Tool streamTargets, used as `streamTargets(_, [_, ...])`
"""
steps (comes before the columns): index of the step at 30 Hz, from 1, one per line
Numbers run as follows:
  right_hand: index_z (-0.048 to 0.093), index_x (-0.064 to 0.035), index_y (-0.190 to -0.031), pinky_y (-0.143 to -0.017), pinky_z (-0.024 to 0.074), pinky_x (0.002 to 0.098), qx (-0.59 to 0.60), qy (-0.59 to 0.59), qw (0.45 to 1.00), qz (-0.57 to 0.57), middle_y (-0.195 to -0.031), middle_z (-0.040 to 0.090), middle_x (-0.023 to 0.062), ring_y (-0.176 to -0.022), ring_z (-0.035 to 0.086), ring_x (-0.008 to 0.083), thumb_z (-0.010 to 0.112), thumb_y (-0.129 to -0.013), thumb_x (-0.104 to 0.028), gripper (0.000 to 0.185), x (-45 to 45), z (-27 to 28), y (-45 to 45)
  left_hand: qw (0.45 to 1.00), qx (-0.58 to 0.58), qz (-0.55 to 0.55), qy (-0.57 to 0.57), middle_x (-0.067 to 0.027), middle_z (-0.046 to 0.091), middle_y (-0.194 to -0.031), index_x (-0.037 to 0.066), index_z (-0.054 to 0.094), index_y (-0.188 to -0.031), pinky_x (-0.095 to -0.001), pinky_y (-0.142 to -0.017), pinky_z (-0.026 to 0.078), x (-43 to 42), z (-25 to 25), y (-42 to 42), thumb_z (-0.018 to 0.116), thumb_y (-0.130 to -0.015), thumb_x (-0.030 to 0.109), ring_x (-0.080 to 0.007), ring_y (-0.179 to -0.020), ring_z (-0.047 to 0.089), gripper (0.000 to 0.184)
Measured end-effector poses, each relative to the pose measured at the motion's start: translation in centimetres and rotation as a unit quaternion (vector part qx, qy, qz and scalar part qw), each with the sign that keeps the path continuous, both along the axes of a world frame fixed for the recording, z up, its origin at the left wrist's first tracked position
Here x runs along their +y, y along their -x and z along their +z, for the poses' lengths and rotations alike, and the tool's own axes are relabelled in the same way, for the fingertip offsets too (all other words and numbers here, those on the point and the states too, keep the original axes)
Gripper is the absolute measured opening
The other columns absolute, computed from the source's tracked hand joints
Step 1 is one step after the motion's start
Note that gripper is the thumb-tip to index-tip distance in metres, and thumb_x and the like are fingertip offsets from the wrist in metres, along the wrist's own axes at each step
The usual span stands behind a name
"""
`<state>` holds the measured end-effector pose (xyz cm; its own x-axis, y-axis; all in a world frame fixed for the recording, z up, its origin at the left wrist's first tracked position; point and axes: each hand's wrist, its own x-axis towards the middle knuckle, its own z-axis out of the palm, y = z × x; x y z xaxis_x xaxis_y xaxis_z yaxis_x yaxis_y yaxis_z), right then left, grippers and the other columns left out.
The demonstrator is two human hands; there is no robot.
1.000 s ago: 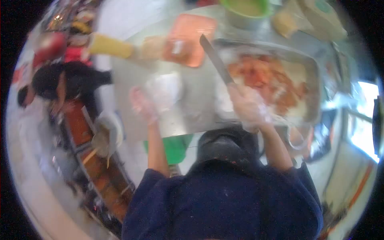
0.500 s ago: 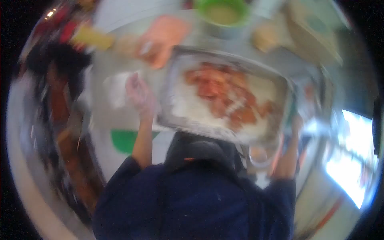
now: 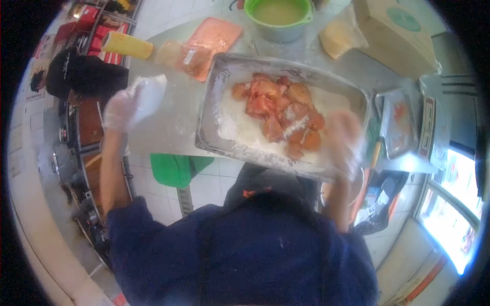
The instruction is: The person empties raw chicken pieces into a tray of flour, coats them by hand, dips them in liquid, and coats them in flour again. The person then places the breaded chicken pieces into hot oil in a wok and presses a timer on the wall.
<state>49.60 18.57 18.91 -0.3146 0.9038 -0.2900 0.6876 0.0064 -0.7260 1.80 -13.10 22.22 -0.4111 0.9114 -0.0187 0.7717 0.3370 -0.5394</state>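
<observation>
A large metal tray point(image 3: 208, 137) holds white flour point(image 3: 232, 120) with a heap of raw, reddish marinated meat pieces point(image 3: 273, 104) on it. My left hand point(image 3: 121, 109), in a clear plastic glove, is closed on a white, flat packet or sheet point(image 3: 150, 97) at the table's left edge. Its exact kind does not show. Over the tray's right end hovers my right hand point(image 3: 344, 135), also gloved, beside the meat. Motion smears its fingers, so their pose is unclear.
Behind the tray stand a green colander point(image 3: 278, 13), a bag of yellowish powder point(image 3: 341, 34) and a cardboard box point(image 3: 393, 38). An orange-pink packet point(image 3: 214, 43) and a yellow roll point(image 3: 126, 46) lie back left. Right is a smaller tray point(image 3: 398, 125); a green bin point(image 3: 171, 171) stands below.
My left hand has moved left and picked up the white packet or sheet from the table. My right hand has come from beyond the tray's right side to above its right end.
</observation>
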Motion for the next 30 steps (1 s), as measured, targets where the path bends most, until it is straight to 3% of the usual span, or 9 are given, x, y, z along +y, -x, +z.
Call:
streamTargets(8, [0.05, 0.0013, -0.134, -0.092, 0.0531, 0.0413, 0.468, 0.664, 0.483, 0.326, -0.126, 0.061, 0.0244, -0.105, 0.064, 0.0347, 0.036, -0.089, -0.08, 0.094, -1.5, -4.3, 14.9, 0.885, -0.061, -0.451, -0.097, -0.0035, 0.059, -0.083, 0.015, 0.062, -0.085, -0.0437, -0.073, 0.048, 10.1, 13.8, -14.5, 0.074, -0.071, 0.026, -0.0253, -0.085, 0.061, 0.022])
streamTargets(10, [0.04, -0.0028, -0.146, -0.102, 0.0492, 0.0462, 0.521, 0.393, 0.701, 0.289, -0.141, 0.052, 0.0232, -0.121, 0.058, 0.0365, 0.042, -0.094, -0.067, 0.083, -1.1, -4.2, 11.7, 0.848, -0.084, -0.504, -0.14, -0.0035, 0.06, -0.082, 0.015, 0.065, -0.086, -0.0414, -0.071, 0.05, 13.3, 8.8, -16.6, 0.072, -0.075, 0.028, -0.024, -0.082, 0.061, 0.018])
streamTargets(12, [0.04, -0.0043, -0.147, -0.107, 0.0458, 0.0479, 0.589, 0.533, 0.595, 0.126, -0.142, 0.052, 0.0206, -0.128, 0.054, 0.0358, 0.045, -0.102, -0.044, 0.061, 2.0, -6.6, 6.9, 0.806, -0.226, -0.507, -0.206, -0.0052, 0.064, -0.082, 0.014, 0.07, -0.086, -0.0397, -0.065, 0.053, 15.8, 1.8, -17.2, 0.071, -0.081, 0.029, -0.0254, -0.072, 0.063, 0.016])
streamTargets(16, [0.038, -0.0046, -0.144, -0.11, 0.0399, 0.037, 0.375, 0.255, 0.857, 0.243, -0.132, 0.053, 0.0111, -0.128, 0.05, 0.0224, 0.082, -0.063, -0.018, 0.093, 4.2, -1.8, -0.2, 0.768, -0.42, -0.349, -0.334, -0.0037, 0.067, -0.092, 0.014, 0.072, -0.106, -0.0345, -0.07, 0.055, 17.9, -7.7, -19.4, 0.067, -0.091, 0.027, -0.0197, -0.078, 0.065, 0.02])
streamTargets(20, [0.039, -0.0056, -0.141, -0.107, 0.0384, 0.0328, 0.26, 0.081, 0.913, 0.305, -0.124, 0.053, 0.0057, -0.122, 0.05, 0.0187, 0.072, -0.062, 0.0, 0.086, 2.4, 3.5, -1.3, 0.232, -0.932, 0.021, -0.278, -0.0012, 0.066, -0.11, 0.012, 0.06, -0.128, -0.0306, -0.085, 0.05, 18.7, -14.1, -24.1, 0.063, -0.096, 0.024, -0.0129, -0.096, 0.062, 0.033])
streamTargets(23, [0.035, -0.0067, -0.143, -0.107, 0.0384, 0.0345, 0.199, 0.0, 0.93, 0.31, -0.124, 0.054, 0.0068, -0.122, 0.049, 0.0195, 0.073, -0.069, 0.0, 0.083, 1.6, 2.7, -1.4, 0.277, -0.931, 0.062, -0.23, -0.002, 0.066, -0.117, 0.008, 0.059, -0.131, -0.0312, -0.091, 0.049, 19.3, -15.1, -26.5, 0.062, -0.098, 0.023, -0.0165, -0.103, 0.062, 0.036])
streamTargets(26, [0.027, -0.0054, -0.144, -0.102, 0.0444, 0.0388, 0.201, 0.008, 0.956, 0.215, -0.127, 0.054, 0.0144, -0.117, 0.054, 0.0233, 0.083, -0.076, -0.017, 0.089, -0.4, 0.5, 0.2, 0.633, -0.72, -0.109, -0.261, -0.0086, 0.071, -0.115, 0.006, 0.063, -0.125, -0.0326, -0.093, 0.049, 21.8, -13.5, -27.6, 0.067, -0.094, 0.014, -0.0155, -0.105, 0.064, 0.032])
streamTargets(29, [0.023, -0.0033, -0.144, -0.097, 0.0483, 0.0415, 0.074, -0.058, 0.987, 0.127, -0.13, 0.053, 0.0196, -0.111, 0.059, 0.0289, 0.085, -0.077, -0.026, 0.095, -2.2, -1.6, 1.1, 0.554, -0.776, -0.121, -0.275, -0.0098, 0.07, -0.118, 0.008, 0.062, -0.126, -0.0322, -0.093, 0.048, 22.1, -15.2, -26.3, 0.066, -0.093, 0.013, -0.0151, -0.104, 0.064, 0.034])
streamTargets(30, [0.03, -0.0017, -0.141, -0.097, 0.047, 0.0389, 0.04, -0.115, 0.986, 0.113, -0.124, 0.055, 0.0176, -0.11, 0.058, 0.0277, 0.082, -0.075, -0.021, 0.087, -2.2, -0.9, 1.3, 0.667, -0.697, -0.077, -0.251, -0.0103, 0.07, -0.117, 0.008, 0.062, -0.126, -0.0333, -0.091, 0.049, 21.9, -16.6, -25.1, 0.065, -0.092, 0.012, -0.0169, -0.101, 0.064, 0.034])
